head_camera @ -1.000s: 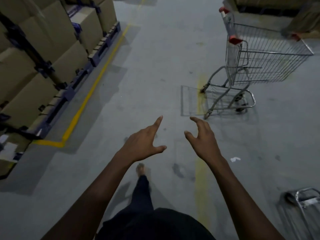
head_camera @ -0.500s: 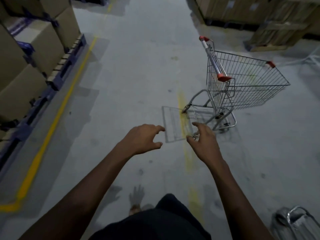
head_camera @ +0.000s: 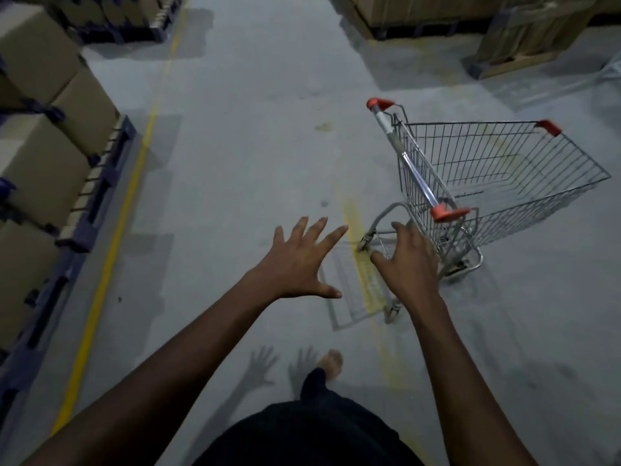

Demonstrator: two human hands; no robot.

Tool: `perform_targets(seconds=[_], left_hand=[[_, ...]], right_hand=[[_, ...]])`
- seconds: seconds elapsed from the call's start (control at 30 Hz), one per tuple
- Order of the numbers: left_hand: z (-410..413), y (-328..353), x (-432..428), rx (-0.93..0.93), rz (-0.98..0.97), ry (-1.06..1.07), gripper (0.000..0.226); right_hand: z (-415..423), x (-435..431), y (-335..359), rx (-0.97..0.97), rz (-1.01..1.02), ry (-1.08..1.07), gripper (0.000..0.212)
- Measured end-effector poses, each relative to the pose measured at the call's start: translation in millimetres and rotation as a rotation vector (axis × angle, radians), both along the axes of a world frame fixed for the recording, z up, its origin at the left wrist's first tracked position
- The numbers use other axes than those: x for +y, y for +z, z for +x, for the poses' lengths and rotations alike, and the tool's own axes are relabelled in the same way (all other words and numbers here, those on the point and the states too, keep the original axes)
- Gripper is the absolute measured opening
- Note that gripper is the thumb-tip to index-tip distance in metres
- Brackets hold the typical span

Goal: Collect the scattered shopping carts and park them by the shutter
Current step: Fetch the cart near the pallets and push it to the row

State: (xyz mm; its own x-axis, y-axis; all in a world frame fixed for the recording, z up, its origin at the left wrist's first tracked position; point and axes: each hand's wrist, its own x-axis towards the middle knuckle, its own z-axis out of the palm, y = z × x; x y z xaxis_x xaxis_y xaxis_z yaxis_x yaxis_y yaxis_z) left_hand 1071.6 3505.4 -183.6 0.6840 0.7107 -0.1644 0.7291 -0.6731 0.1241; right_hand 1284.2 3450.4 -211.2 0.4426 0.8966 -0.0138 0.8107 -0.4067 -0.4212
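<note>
The grey concrete floor [head_camera: 252, 163] runs ahead, with stacked cardboard boxes [head_camera: 43, 169] on blue pallets [head_camera: 97, 193] along my left, behind a yellow line [head_camera: 111, 250]. The shopping cart [head_camera: 497, 176] stands ahead to my right, its red-capped handle [head_camera: 413, 166] nearest me. My left grip [head_camera: 295, 264] is spread wide and empty. My right grip [head_camera: 408, 264], fingers loosely bent and apart, is stretched toward the cart's lower frame, holding nothing.

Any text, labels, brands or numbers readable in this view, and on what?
None can be read.
The pale strip on the cart handle is too blurred to tell if it bears print.
The cardboard boxes on the left show no legible marking.
The yellow floor line is plain paint.
</note>
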Motion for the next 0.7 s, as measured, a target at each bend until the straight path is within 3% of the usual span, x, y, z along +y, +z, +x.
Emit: perform_targets(seconds=[0.23, 0.7], left_hand=[[75, 16, 137, 0.048, 0.001, -0.126, 0.128], [255, -19, 387, 0.114, 0.145, -0.679, 0.118]], right_hand=[[64, 119, -1, -0.072, -0.103, -0.063, 0.089], [135, 224, -38, 0.221, -0.254, -0.328, 0.101]])
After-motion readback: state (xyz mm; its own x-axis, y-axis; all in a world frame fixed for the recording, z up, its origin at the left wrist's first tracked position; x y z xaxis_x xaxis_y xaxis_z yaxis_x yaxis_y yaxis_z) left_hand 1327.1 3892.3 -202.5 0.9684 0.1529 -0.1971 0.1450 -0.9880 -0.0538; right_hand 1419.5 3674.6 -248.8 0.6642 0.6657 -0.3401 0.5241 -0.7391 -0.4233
